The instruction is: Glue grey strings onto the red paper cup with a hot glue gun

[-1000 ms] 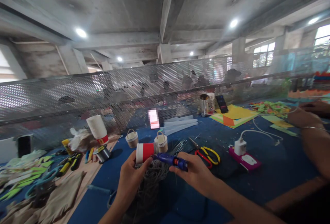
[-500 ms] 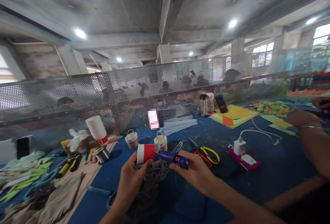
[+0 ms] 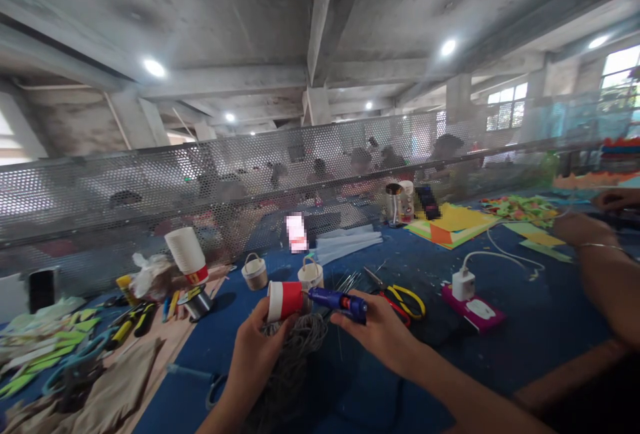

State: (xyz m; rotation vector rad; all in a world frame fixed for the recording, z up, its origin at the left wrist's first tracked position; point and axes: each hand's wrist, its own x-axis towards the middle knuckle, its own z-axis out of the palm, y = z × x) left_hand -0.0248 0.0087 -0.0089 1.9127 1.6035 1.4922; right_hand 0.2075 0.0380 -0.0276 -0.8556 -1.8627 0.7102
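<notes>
My left hand is wrapped round a red-and-white paper cup, which lies tipped sideways in the fingers. In my right hand is a blue glue gun, its nozzle pointing left at the red end of the cup. The tip is at or very near the cup; I cannot tell whether it touches. Beneath the cup lies a heap of grey yarn. Just behind stand two small cord-wrapped baskets with handles, a left basket and a right basket, the latter partly covered by the cup.
Scissors and thin wires lie right of the glue gun. Farther right are a purple power strip with a white charger and another person's arm. Stacked cups and a wire spool stand left. A perforated screen runs behind.
The glue gun's nozzle tip shows more plainly against the cup's red end. Cup and left hand have shifted very slightly; both hands keep their hold.
</notes>
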